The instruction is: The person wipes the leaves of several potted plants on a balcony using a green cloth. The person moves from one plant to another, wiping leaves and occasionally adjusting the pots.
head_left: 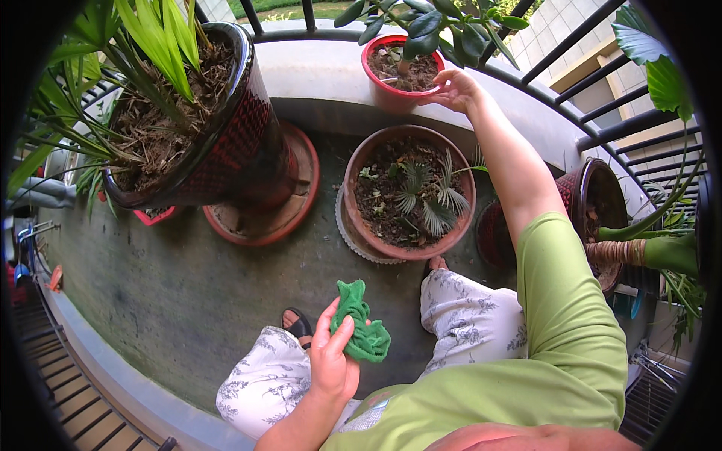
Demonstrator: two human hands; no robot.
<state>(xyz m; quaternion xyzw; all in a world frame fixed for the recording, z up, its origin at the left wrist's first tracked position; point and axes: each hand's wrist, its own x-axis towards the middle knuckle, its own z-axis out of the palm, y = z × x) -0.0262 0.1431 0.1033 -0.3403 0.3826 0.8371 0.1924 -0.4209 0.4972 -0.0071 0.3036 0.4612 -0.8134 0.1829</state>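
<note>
My left hand (335,352) is closed around a crumpled green cloth (364,332), above the floor and in front of my body. With my arm stretched forward, my right hand (458,94) has its fingers and thumb on the right rim of a red plastic pot (389,100). This pot sits on a pale ledge (316,65) and holds soil and a plant with thick dark-green leaves (424,25). Below it on the floor stands a wide terracotta-coloured pot (361,237) with small fan-shaped palm leaves (437,217).
A tall glazed pot (248,135) with a leafy plant stands at left on a round saucer (310,191). More dark red glazed pots (572,180) stand at right. Black metal railing (606,132) curves behind the ledge. My sandalled foot (296,324) rests on the green-grey floor (169,293).
</note>
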